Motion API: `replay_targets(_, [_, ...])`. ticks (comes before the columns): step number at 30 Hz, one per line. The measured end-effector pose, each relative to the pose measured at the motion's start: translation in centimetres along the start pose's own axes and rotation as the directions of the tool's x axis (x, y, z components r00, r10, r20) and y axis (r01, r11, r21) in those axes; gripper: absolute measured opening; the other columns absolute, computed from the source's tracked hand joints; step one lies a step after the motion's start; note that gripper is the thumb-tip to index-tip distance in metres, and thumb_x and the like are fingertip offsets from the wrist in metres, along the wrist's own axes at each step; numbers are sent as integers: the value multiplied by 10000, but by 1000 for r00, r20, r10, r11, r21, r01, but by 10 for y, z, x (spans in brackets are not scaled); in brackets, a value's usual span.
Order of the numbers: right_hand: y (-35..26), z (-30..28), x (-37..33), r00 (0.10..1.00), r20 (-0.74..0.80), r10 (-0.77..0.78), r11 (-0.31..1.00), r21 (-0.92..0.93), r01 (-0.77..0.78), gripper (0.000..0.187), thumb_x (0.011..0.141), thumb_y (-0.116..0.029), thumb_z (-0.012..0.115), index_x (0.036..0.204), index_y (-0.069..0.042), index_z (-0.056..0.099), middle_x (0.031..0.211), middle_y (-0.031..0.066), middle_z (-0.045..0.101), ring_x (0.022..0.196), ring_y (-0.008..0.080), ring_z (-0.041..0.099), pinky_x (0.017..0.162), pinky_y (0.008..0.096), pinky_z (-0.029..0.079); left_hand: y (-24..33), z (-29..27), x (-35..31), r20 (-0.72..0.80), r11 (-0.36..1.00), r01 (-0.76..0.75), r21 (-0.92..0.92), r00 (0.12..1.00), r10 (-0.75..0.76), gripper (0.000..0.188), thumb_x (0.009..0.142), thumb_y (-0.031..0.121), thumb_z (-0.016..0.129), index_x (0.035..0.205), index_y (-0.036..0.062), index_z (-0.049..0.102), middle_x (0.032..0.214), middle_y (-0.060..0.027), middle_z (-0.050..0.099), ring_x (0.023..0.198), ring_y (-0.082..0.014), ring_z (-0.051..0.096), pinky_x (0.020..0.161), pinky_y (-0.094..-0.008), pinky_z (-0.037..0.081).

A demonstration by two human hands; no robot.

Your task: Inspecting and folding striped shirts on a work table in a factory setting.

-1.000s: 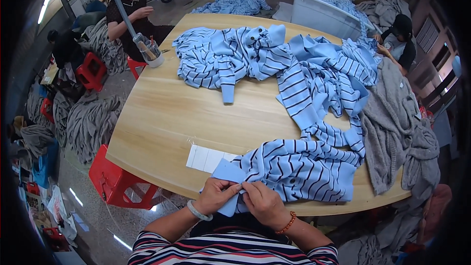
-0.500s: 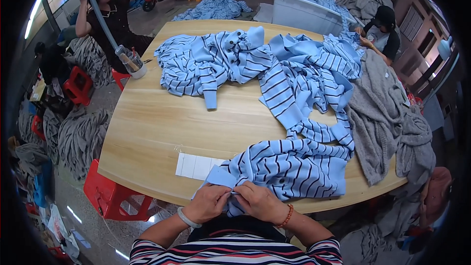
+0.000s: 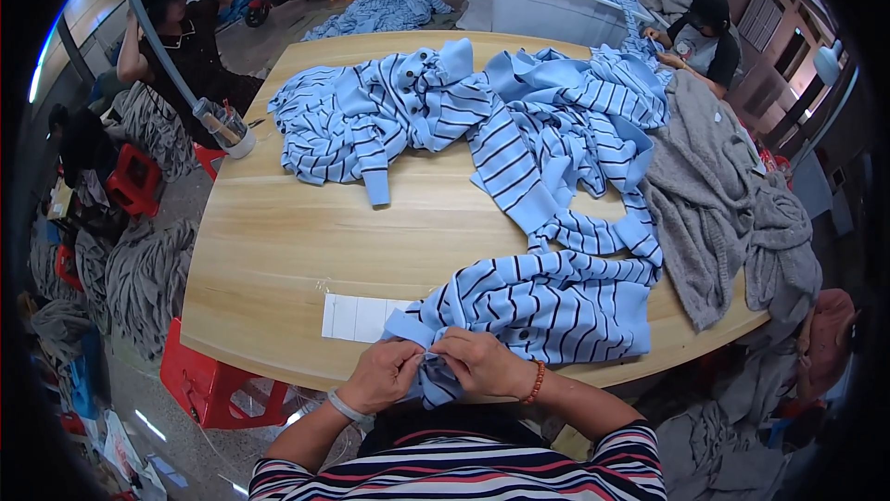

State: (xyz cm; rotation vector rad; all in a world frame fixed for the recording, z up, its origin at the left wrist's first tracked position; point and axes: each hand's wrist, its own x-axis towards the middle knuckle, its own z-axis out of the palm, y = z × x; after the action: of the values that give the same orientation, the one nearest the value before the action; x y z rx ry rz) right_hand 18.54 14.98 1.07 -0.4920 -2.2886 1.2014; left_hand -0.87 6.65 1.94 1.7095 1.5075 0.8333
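Since the earlier frames the two hands have drawn closer to the body at the near table edge, and the folded corner of the blue striped shirt (image 3: 533,306) has been gathered up between them rather than lying flat.

The left hand (image 3: 385,373) and the right hand (image 3: 482,362) meet knuckle to knuckle just over the near rim of the wooden table (image 3: 278,251), both closed in a pinch on a bunched bit of the shirt's fabric, fingers curled inward, thumbs on top. Both forearms come up from the lower edge and angle toward each other; the left wrist carries a pale band, the right a beaded bracelet.

The shirt spreads from the hands to the right along the near edge, its hem hanging slightly past the rim. Just left of it, touching its corner, lies a white paper strip (image 3: 357,317). Beyond that the left half of the tabletop is bare wood. Farther off, a heap of more striped garments (image 3: 445,112) covers the far side, and a grey garment pile (image 3: 714,195) drapes over the right edge.
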Motion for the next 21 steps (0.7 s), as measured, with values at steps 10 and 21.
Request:
replay_targets(10, [-20,-29,15,993,89,82,990,111,-92,345,782,-175,758,1068,-46,616,1022,133,600,911,273,594,748,328,478,0,-29,-10,108,906,92,-413,993,-52,160,907,99,561,939,-24,658,826,-89,648,730,-138,581,655,-275,463])
replay_targets(21, [-1,-60,-15,973,-169,159,863,-456,-220,380,681,-55,666,1052,-49,586,889,124,590,817,333,591,723,401,478,22,-65,4,-491,993,-119,-15,866,96,744,780,196,766,1373,-35,380,1317,-139,471,1188,-242,491,1003,-349,403])
